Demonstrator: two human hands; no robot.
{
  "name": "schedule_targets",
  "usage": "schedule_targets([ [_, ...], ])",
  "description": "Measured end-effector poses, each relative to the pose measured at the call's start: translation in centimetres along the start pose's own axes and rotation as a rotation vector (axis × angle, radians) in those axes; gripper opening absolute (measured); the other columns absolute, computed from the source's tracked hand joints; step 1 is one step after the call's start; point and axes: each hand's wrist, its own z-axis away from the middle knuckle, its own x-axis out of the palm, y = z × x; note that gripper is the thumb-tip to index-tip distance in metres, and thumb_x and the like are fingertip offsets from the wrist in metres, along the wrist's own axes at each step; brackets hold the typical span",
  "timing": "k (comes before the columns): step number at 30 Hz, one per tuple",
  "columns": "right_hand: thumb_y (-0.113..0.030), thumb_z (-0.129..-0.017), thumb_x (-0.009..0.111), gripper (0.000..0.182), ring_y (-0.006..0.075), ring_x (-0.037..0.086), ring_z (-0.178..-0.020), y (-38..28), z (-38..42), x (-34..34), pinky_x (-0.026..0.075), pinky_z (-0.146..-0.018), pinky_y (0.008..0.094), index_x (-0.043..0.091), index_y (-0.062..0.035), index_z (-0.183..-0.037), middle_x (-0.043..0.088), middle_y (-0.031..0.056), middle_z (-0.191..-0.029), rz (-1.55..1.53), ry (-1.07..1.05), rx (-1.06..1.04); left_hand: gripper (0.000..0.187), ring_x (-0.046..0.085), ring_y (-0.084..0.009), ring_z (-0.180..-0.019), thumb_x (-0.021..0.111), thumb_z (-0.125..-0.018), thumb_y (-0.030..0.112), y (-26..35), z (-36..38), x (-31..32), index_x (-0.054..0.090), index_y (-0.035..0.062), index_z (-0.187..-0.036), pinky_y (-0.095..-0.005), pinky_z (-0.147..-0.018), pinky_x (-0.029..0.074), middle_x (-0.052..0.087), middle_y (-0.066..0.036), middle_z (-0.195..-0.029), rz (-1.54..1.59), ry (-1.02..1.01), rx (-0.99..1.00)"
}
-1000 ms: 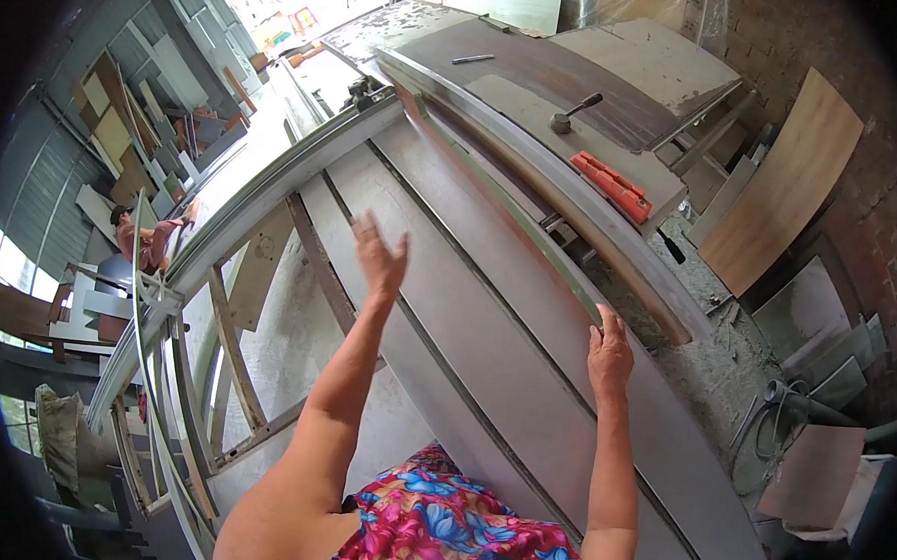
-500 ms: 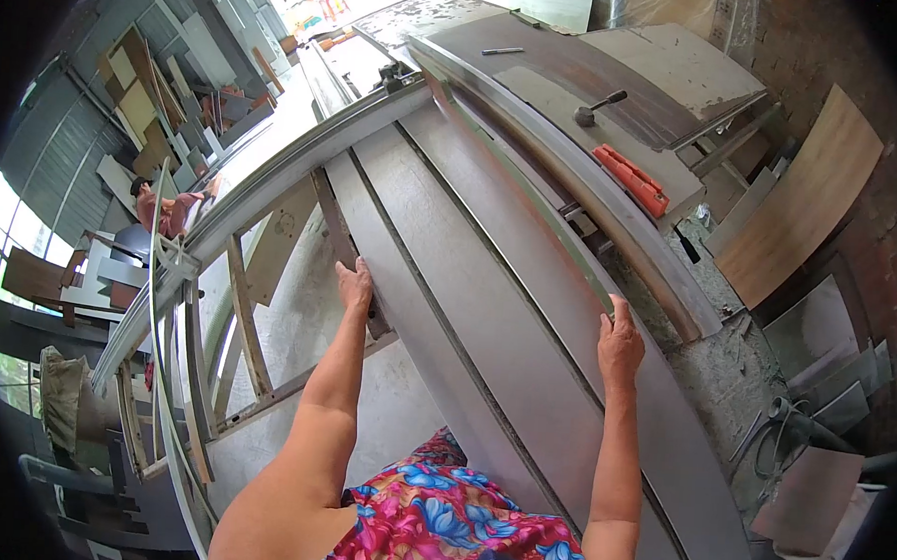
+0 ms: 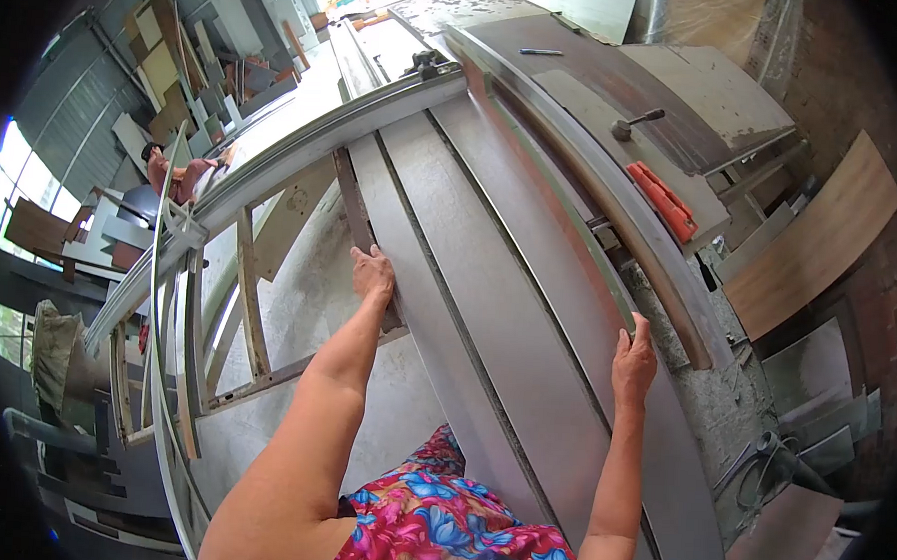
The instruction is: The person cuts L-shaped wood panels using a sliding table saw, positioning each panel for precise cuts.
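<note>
A long grey panel with dark grooves [image 3: 499, 272] lies in front of me, running from the far metal frame down past my right side. My left hand [image 3: 373, 274] rests at the panel's left edge, fingers curled against it beside a brown frame bar [image 3: 352, 196]. On the right, my right hand [image 3: 635, 360] holds the panel's right side near the end of a green and reddish strip [image 3: 581, 236], thumb and fingers apart across the edge. The undersides of both grips are hidden.
A metal frame with crossbars [image 3: 252, 301] stands at the left. Beyond the panel, a saw table [image 3: 577, 95] carries a red tool [image 3: 662, 201] and a black-knobbed lever [image 3: 636, 123]. A curved wooden sheet [image 3: 821, 236] leans right. Another person [image 3: 178, 173] sits far left.
The view has shifted slightly, so most things appear a little to the right. Both hands stay at the panel's edges, with the left hand's fingers now more curled over its edge.
</note>
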Motion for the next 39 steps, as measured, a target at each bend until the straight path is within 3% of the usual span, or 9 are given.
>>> schedule_targets([
  [4,-0.011,-0.089,0.053,0.032,0.0348,0.059,-0.097,0.1,-0.2,0.6,0.048,-0.076,0.0415,0.046,-0.0122,-0.120,0.060,0.0168,-0.108,-0.022,0.006,0.028,0.049,0.060,-0.0399,-0.096,0.042,-0.090,0.037,0.5,0.3,-0.6,0.037,0.0006,-0.124,-0.0469,-0.084,0.045,0.060,-0.026,-0.103,-0.001,-0.021,-0.002],
  [13,-0.012,-0.089,0.051,0.034,0.0323,0.059,-0.101,0.1,-0.8,1.2,0.051,-0.077,0.0412,0.042,-0.0149,-0.121,0.056,0.0141,-0.118,0.046,-0.003,-0.020,0.050,0.060,-0.0398,-0.096,0.042,-0.090,0.036,0.5,-0.6,0.2,0.037,-0.0012,-0.123,-0.0461,-0.084,0.046,0.060,-0.026,-0.104,-0.015,-0.003,0.000],
  [19,-0.013,-0.089,0.051,0.034,0.0343,0.057,-0.103,-0.7,-1.6,2.0,0.047,-0.079,0.0408,0.044,-0.0111,-0.122,0.057,0.0161,-0.116,0.008,0.006,0.023,0.051,0.060,-0.0395,-0.096,0.042,-0.091,0.036,0.9,-1.6,0.6,0.037,-0.0015,-0.124,-0.0457,-0.084,0.046,0.060,-0.027,-0.104,-0.020,0.008,-0.005],
  [39,-0.012,-0.090,0.050,0.034,0.0308,0.059,-0.101,-2.8,-5.4,5.9,0.051,-0.077,0.0405,0.042,-0.0133,-0.122,0.056,0.0128,-0.118,0.090,0.018,-0.026,0.046,0.061,-0.0404,-0.092,0.043,-0.091,0.035,3.0,-6.2,1.3,0.039,-0.0009,-0.119,-0.0468,-0.081,0.047,0.061,-0.026,-0.099,-0.003,0.014,0.003],
])
